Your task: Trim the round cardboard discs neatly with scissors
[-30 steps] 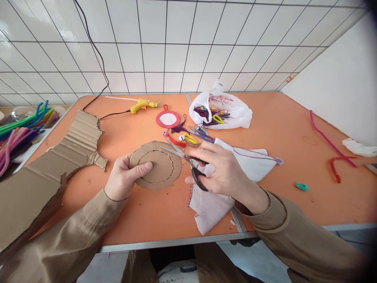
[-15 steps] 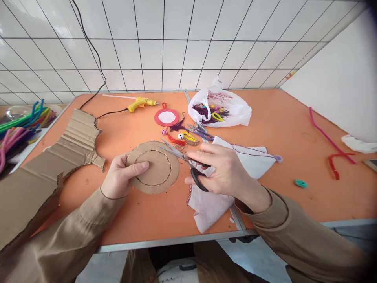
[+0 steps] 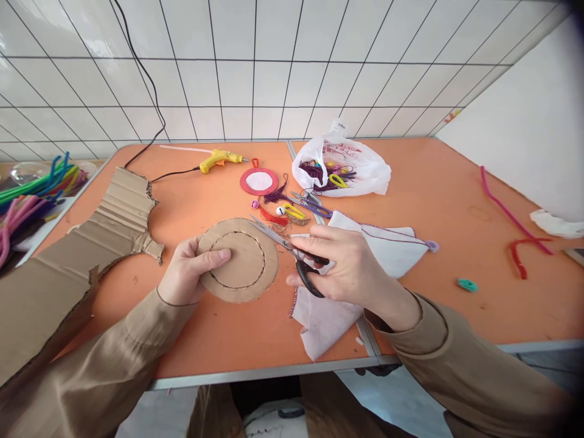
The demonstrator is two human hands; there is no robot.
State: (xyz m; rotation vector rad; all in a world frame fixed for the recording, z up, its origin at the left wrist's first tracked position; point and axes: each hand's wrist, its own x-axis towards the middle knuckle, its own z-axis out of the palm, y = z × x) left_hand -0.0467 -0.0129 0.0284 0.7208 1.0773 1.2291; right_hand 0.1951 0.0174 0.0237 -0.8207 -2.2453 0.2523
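Note:
My left hand (image 3: 189, 267) grips a round cardboard disc (image 3: 241, 258) by its left side, thumb on top. A smaller circle is scored or cut inside the disc's rim. In my right hand (image 3: 342, 261) is a pair of black-handled scissors (image 3: 309, 277), fingers in the loops. Their blades lie at the disc's upper right edge and look nearly closed. Under my right hand a white cloth (image 3: 331, 322) with dark red stitched edging lies on the orange table (image 3: 255, 340).
Torn cardboard (image 3: 59, 267) covers the left. Behind the disc lie a yellow glue gun (image 3: 221, 160), a red-rimmed ring (image 3: 259, 191), tassels, bells and purple scissors (image 3: 319, 208). A white plastic bag (image 3: 365, 170) sits at the back. Pipe cleaners (image 3: 511, 207) lie right.
The scissor blades have come closer together at the disc's edge. Both hands keep their hold and have hardly moved.

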